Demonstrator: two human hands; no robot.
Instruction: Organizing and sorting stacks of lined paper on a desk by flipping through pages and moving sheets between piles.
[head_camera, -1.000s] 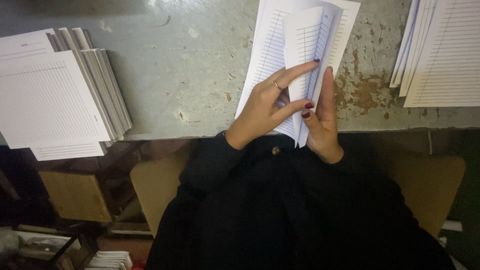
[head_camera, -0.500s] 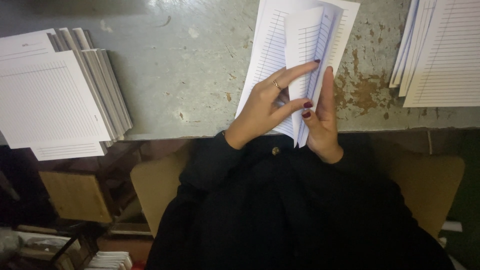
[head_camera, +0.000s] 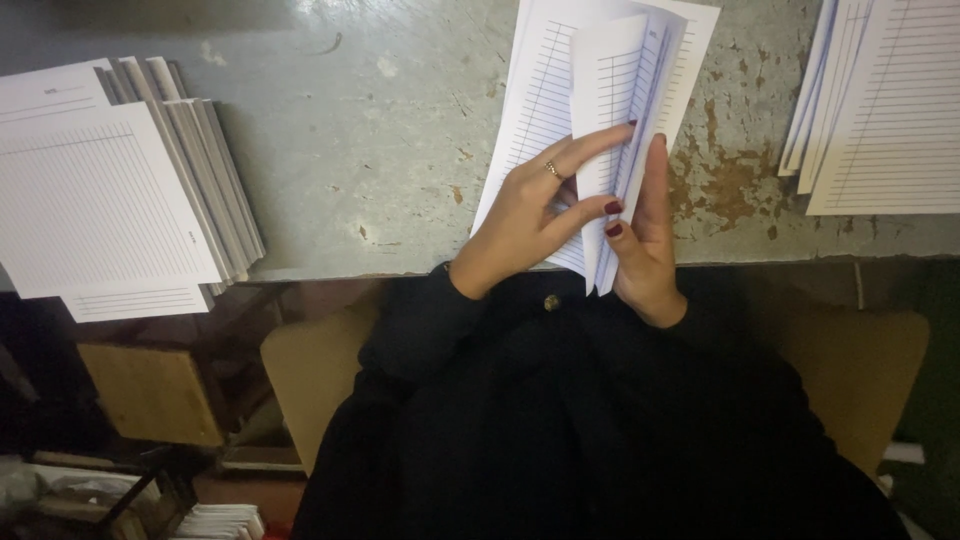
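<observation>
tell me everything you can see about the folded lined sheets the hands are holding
The folded sheets are white paper ruled with thin dark lines, several leaves doubled lengthwise into a tall narrow sheaf. It stands tilted on edge over a flat lined sheet on the worn grey table, its lower end past the table's near edge. The left hand lays its fingers across the front; the right hand backs it from the other side.
</observation>
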